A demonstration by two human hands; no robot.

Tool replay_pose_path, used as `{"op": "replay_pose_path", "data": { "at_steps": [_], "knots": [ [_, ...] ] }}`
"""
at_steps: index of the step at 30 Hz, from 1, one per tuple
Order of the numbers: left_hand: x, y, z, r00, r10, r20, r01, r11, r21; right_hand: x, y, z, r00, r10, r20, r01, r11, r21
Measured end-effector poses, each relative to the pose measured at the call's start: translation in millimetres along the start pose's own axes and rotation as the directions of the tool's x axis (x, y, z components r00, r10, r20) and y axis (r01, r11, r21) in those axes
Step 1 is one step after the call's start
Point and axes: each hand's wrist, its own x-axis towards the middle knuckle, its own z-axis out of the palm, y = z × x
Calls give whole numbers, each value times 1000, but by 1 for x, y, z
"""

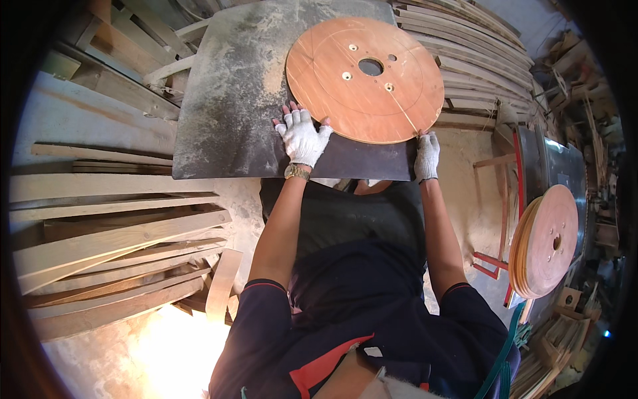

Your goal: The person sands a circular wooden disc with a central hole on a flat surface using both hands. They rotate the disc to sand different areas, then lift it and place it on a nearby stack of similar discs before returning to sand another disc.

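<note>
A round plywood disc [325, 70] lies flat on a dusty dark table [226, 113], with a large hole in its middle and several smaller holes around that. Pencil lines and a circle are drawn across its face. My left hand [304, 137], in a white glove with bare fingertips, rests at the disc's near left edge, its fingers spread on the table and the thumb by the rim. At the near right edge, my right hand [427, 154], gloved alike, has its fingertips at the rim. Most of its fingers are hidden below the disc and table edge.
Stacked boards [119, 233] fill the left side, and long planks [465, 53] lie beyond the table at the right. A stack of similar discs [546, 243] sits on a second table [563, 163] with a red frame at the far right.
</note>
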Motion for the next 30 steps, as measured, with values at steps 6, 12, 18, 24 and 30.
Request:
{"op": "replay_pose_path", "data": {
  "at_steps": [6,12,18,24,30],
  "knots": [
    [2,-2,3,997,-31,70,31,999,8,-3,-1,-1,1000,4,18,-4,1000,-12],
    [6,0,2,992,-55,114,56,998,-10,-3,-3,-3,1000,20,23,-21,1000,23],
    [10,-5,6,998,-43,47,44,999,-18,3,3,-6,997,74,18,-75,995,67],
    [-2,-1,3,998,-55,34,55,998,-12,-3,-4,0,1000,27,-16,-27,999,31],
    [2,2,2,999,-33,33,33,999,18,-4,-5,-4,999,34,-1,-34,999,11]
  ]
}}
